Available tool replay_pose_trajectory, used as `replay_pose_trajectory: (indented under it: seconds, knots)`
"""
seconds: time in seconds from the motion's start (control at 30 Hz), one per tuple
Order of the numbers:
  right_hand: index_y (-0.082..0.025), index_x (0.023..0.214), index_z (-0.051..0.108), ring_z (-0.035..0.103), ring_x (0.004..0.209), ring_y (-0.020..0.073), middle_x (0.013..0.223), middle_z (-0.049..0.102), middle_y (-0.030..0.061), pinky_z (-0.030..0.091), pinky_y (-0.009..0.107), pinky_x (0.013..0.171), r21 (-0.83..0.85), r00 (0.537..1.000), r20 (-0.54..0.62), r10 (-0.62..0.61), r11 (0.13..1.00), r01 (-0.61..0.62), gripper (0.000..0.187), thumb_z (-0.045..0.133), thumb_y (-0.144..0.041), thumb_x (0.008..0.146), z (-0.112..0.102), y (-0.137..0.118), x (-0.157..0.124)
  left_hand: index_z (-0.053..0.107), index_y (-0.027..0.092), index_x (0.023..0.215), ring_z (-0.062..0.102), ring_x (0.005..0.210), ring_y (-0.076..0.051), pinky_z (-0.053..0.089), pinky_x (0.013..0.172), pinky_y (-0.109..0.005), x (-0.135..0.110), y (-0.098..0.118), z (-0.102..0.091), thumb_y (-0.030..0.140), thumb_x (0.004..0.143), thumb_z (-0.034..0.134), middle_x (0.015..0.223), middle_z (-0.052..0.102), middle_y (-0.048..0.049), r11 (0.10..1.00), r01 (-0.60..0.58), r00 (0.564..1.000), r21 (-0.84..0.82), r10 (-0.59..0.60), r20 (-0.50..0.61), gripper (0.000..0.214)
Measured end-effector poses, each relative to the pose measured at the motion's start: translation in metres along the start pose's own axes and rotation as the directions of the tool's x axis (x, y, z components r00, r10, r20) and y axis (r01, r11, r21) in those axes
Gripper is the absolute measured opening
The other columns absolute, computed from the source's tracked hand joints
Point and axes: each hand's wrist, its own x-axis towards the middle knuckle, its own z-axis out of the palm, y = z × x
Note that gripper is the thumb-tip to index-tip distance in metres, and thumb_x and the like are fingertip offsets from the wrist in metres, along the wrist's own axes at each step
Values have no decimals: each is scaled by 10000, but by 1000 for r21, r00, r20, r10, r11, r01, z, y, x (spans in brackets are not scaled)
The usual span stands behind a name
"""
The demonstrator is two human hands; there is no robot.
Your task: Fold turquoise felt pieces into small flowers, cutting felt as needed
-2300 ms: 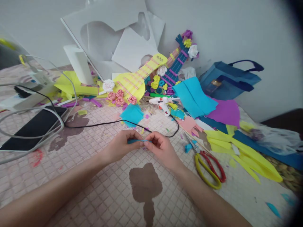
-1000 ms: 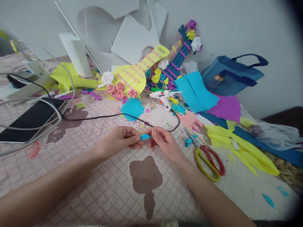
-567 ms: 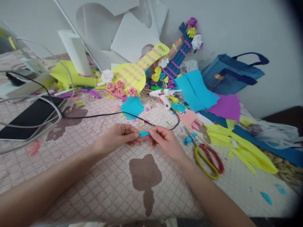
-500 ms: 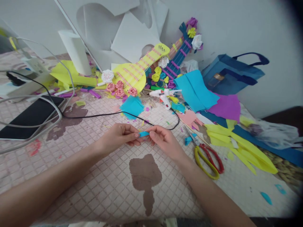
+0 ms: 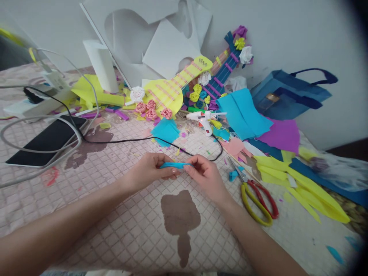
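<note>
Between both hands stretches a narrow folded strip of blue crepe paper (image 5: pixel 174 165). My left hand (image 5: pixel 152 167) pinches its left part, thumb lying along the lower edge. The right end is pinched between the thumb and fingers of my right hand (image 5: pixel 203 172). Both hands are just above the quilted table cover. Beyond them lies a small stack of blue paper squares (image 5: pixel 165 132). Scissors with one yellow and one red handle (image 5: pixel 255 199) rest to the right of my right hand, beside a blue scrap (image 5: pixel 234 175).
A white glue gun (image 5: pixel 203 122) trails a black cord (image 5: pixel 126 140) across the table. Behind stand a yellow paper guitar (image 5: pixel 168 92) and a dark blue one (image 5: pixel 217 82). A black phone-like slab (image 5: pixel 43 142) lies left under cables; yellow paper strips (image 5: pixel 301 184) lie right.
More of the blue strip now shows between my hands, lying flatter and longer. My left thumb has shifted along below it. The whole view has moved slightly, so the table things appear further right.
</note>
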Motion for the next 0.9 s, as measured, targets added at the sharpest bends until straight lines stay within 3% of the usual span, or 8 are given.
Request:
replay_pose_trajectory:
  seconds: [0.17, 0.4, 0.5, 0.6, 0.67, 0.8, 0.9]
  knots:
    - [-187, 749, 579, 450, 582, 93, 643, 519, -37, 348, 232, 536, 32, 999, -34, 38, 999, -37, 139, 635, -303, 800, 0, -1, 0, 679, 123, 856, 696, 734, -155, 530, 667, -238, 0, 3, -1, 357, 779, 677, 862, 752, -84, 988, 53, 998, -144, -46, 51, 246]
    - [-193, 720, 565, 444, 538, 100, 579, 493, -39, 346, 245, 514, 122, 991, -76, 112, 987, -103, 169, 638, -334, 779, -3, -2, 3, 693, 128, 987, 700, 896, -187, 531, 816, -283, 1, 3, -12, 351, 851, 627, 1044, 723, -125, 924, 131, 967, -359, -39, 254, 270]
    - [-198, 710, 559, 451, 532, 99, 581, 492, -42, 373, 246, 517, 189, 989, -81, 124, 976, -107, 167, 634, -332, 775, -5, -1, 3, 677, 120, 985, 702, 903, -205, 532, 841, -310, 3, 2, -13, 386, 855, 622, 1031, 723, -144, 903, 139, 975, -406, -52, 217, 301]
    - [-196, 707, 560, 450, 531, 94, 578, 490, -44, 381, 241, 519, 213, 988, -61, 142, 969, -126, 167, 634, -328, 777, -6, 0, 2, 665, 125, 957, 712, 849, -210, 545, 798, -316, 4, 2, -10, 509, 853, 580, 953, 742, -135, 933, 107, 990, -343, -69, 121, 406]
    - [-192, 714, 558, 448, 540, 93, 578, 493, -44, 377, 237, 522, 212, 987, -41, 157, 967, -145, 166, 634, -324, 781, -6, 0, 1, 667, 128, 905, 711, 802, -191, 547, 742, -281, 3, 2, -9, 503, 821, 623, 926, 748, -116, 970, 85, 993, -230, -64, 98, 388]
    - [-192, 709, 546, 447, 545, 93, 580, 493, -46, 368, 236, 525, 217, 985, -40, 168, 964, -156, 175, 643, -323, 772, -4, 1, 1, 641, 134, 799, 697, 720, -159, 538, 665, -244, 1, 3, -10, 424, 770, 696, 854, 751, -78, 994, 68, 992, -84, -58, 116, 297]
    - [-192, 708, 545, 446, 536, 92, 577, 489, -48, 366, 237, 524, 206, 987, -38, 157, 967, -146, 176, 640, -330, 765, -5, -1, 1, 635, 144, 893, 692, 810, -176, 535, 716, -271, 3, 5, -14, 445, 804, 643, 921, 738, -81, 998, 37, 987, -43, -30, 158, 314]
